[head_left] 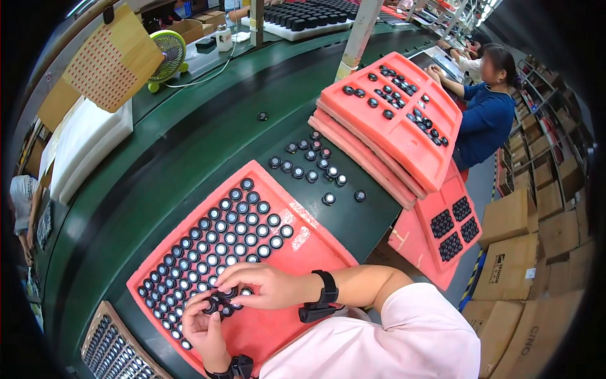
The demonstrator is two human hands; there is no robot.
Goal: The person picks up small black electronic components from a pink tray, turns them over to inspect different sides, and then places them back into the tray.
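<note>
Small round black parts with pale centres (231,239) stand in slanting rows in a pink foam tray (315,247) in front of me. Over the tray's near part, my left hand (203,330) is closed round black round parts (215,305), thumb against them. My right hand (273,285) reaches in from the right, its fingers bent down onto a black round part (231,294) close against the left hand's. Fingers cover much of what both hands hold, so the exact number cannot be told. Both wrists wear black bands.
Loose black parts (311,176) stand on the green conveyor beyond the tray. Stacked pink trays (372,165) rise at the right, near a person in blue (491,117). Cardboard boxes (505,268) line the right. A green fan (169,55) and hanging board (113,60) are at far left.
</note>
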